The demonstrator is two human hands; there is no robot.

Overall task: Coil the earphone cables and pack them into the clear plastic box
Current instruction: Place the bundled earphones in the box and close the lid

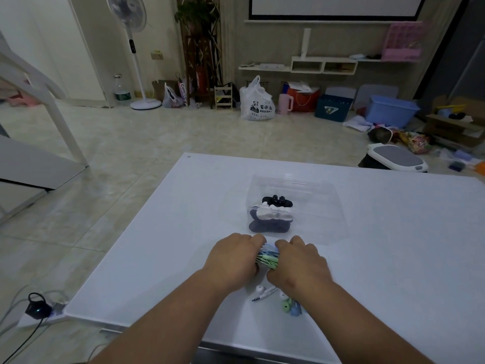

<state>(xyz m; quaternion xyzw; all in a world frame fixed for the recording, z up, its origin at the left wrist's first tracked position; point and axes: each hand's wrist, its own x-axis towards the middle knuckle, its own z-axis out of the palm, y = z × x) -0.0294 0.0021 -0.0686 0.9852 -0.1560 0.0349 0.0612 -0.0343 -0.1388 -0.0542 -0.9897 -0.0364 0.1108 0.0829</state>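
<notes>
I'm mid-coil: both hands' fingers (258, 239) curl round the green-and-blue earphone cable bundle (267, 257); next, into the clear plastic box (325, 206).

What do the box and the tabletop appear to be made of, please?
The box looks like thin clear plastic, glossy: coiled earphones show through its walls. The tabletop seems smooth white laminate or painted board, softly sheened; which is unclear.

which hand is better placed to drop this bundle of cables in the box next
Probably the right hand: it grips the cable bundle directly in front of the clear box, whose empty side is on the right. The left hand faces the filled side.
</notes>
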